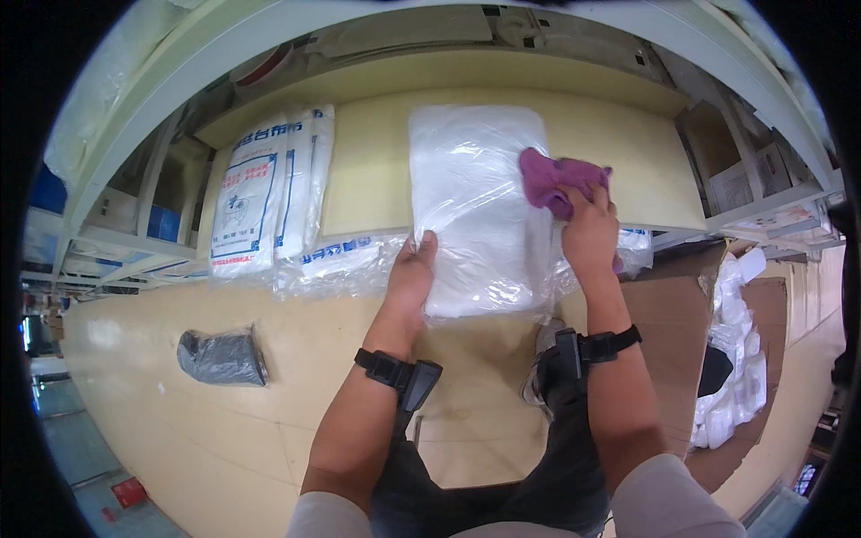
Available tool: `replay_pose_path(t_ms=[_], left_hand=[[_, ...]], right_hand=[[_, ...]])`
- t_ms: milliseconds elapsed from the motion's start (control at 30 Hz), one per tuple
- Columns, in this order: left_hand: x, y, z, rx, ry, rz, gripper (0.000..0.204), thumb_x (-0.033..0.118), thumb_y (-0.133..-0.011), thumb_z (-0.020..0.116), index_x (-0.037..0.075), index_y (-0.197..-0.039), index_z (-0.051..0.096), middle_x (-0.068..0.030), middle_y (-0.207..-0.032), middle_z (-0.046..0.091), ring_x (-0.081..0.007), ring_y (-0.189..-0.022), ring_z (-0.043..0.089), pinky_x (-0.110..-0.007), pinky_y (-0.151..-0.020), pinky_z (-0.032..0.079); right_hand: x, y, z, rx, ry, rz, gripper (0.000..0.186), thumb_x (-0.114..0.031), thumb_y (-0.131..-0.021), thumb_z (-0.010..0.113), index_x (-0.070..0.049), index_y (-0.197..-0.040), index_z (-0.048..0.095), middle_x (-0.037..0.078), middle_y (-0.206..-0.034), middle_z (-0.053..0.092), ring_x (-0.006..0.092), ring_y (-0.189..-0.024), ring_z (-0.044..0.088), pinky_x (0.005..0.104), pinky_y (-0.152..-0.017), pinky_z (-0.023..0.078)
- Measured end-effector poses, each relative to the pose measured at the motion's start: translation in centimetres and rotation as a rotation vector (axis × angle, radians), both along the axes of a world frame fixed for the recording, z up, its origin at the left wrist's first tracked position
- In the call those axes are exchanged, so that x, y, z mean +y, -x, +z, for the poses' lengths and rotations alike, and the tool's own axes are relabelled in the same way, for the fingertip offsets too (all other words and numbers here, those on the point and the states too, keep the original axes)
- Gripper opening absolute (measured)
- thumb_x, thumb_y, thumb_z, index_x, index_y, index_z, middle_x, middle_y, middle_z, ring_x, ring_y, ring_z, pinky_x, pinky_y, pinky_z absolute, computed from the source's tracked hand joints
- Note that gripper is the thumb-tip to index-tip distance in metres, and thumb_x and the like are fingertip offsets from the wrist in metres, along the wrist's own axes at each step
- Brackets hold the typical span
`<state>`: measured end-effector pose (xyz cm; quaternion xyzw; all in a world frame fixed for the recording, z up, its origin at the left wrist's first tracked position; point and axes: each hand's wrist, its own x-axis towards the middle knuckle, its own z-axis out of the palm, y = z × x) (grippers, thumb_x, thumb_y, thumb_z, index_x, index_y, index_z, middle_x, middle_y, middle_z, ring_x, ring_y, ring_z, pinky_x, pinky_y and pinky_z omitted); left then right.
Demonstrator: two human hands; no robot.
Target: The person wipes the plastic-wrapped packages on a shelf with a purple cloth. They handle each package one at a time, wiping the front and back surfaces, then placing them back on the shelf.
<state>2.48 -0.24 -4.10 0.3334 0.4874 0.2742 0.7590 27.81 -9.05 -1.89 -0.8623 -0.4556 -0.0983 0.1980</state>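
Observation:
A white, flat package in clear plastic wrap [475, 197] rests partly on the yellow shelf and juts out over its front edge. My left hand [413, 273] grips its near left edge, the thumb on top and the fingers hidden beneath. A crumpled purple cloth [547, 177] is bunched in my right hand [590, 229], over the package's right edge. The fingers of that hand are closed round the cloth, and part of it hangs past the package onto the shelf side.
Printed white plastic packages [247, 202] lie overlapped on the shelf [363, 170] at left, more below its edge. A dark bagged bundle [222, 357] is on the floor at left. At right stands an open cardboard box [664, 332] beside white plastic-wrapped bundles [737, 359].

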Motion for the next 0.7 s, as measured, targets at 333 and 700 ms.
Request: replay_pose_path(t_ms=[333, 700], left_hand=[[0.0, 1.4, 4.5, -0.594, 0.207, 0.132, 0.054, 0.043, -0.106, 0.047, 0.002, -0.141, 0.05, -0.0175, -0.142, 0.057, -0.0351, -0.129, 0.058, -0.052, -0.107, 0.049], [-2.6, 1.2, 3.1, -0.229, 0.1, 0.008, 0.038, 0.013, -0.108, 0.047, -0.003, -0.141, 0.041, -0.0178, -0.136, 0.057, -0.0371, -0.12, 0.063, -0.049, -0.098, 0.058]], right_hand=[[0.8, 2.1, 5.7, 0.244, -0.513, 0.148, 0.066, 0.018, -0.077, 0.053, -0.015, -0.134, 0.065, 0.021, -0.129, 0.059, 0.0411, -0.119, 0.059, 0.0445, -0.102, 0.049], [1.6, 10.2, -0.1, 0.01, -0.216, 0.637, 0.036, -0.01, -0.082, 0.062, -0.02, -0.114, 0.075, 0.013, -0.134, 0.061, 0.0371, -0.119, 0.061, 0.0466, -0.096, 0.052]])
